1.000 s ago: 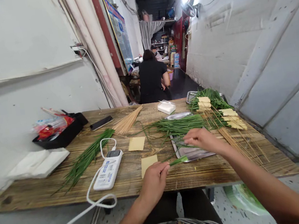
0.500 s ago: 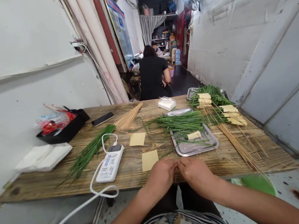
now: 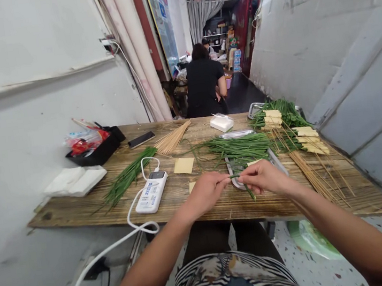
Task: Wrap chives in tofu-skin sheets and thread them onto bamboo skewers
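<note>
My left hand (image 3: pixel 209 191) and my right hand (image 3: pixel 265 178) meet over the front of the table, fingers pinched. Between them they grip a few green chives (image 3: pixel 250 192), whose ends hang below my right fingers. Just behind the hands, a pile of chives (image 3: pixel 237 148) lies across a metal tray (image 3: pixel 279 163). A pale yellow roll (image 3: pixel 253 163) on the tray is mostly hidden by my right hand. One thin yellow square sheet (image 3: pixel 183 166) lies flat to the left; another yellow sheet (image 3: pixel 191 187) is partly covered by my left hand.
Bamboo skewers (image 3: pixel 173 137) fan out at the back. Skewered yellow rolls with chives (image 3: pixel 309 138) are at right, near loose skewers (image 3: pixel 309 176). On the left are a white power bank (image 3: pixel 152 193) with a cable, chives (image 3: pixel 128 178), a phone (image 3: pixel 141 139) and a black box (image 3: pixel 95 154). A person (image 3: pixel 204 82) sits beyond.
Both hands have risen from the table's front edge towards the tray, and chives now show between the fingers. The whole view has shifted slightly.
</note>
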Motion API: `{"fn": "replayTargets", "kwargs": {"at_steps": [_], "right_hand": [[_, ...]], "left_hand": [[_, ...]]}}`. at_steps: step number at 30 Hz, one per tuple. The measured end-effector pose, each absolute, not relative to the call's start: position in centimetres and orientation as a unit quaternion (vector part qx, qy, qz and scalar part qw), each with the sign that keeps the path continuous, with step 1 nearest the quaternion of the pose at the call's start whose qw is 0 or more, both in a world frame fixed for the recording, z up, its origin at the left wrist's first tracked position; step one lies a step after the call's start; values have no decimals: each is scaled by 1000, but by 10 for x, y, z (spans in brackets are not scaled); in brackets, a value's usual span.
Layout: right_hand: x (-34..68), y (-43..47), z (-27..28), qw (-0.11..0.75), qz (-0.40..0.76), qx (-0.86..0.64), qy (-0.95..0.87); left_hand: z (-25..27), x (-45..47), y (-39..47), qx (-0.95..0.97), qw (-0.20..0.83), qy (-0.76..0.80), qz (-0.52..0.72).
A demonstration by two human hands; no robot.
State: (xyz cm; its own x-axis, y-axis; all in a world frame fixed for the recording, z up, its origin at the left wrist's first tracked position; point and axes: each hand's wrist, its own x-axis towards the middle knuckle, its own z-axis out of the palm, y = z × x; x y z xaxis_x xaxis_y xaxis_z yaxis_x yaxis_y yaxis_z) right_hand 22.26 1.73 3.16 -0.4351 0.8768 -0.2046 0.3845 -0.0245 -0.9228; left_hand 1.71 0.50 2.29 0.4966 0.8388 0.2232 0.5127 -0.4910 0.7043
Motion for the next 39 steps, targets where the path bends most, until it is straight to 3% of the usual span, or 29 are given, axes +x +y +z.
{"fn": "replayTargets", "kwargs": {"at_steps": [15, 19, 23, 28, 31, 39], "right_hand": [[182, 7, 4, 506, 598, -433, -445], [173, 6, -8, 557, 578, -430, -413], [188, 9, -9, 487, 533, -444, -530], [212, 6, 22, 334, 288, -365, -820], [213, 2, 37, 241, 247, -321, -882], [212, 10, 34, 255, 258, -357, -861]], "left_hand": [[3, 46, -9, 617, 463, 432, 468], [-3, 48, -10, 611, 462, 449, 460], [-4, 38, -7, 622, 460, 468, 428], [2, 24, -1, 567, 617, 427, 341], [6, 18, 1, 551, 661, 405, 308], [10, 2, 0, 571, 682, 385, 248]]}}
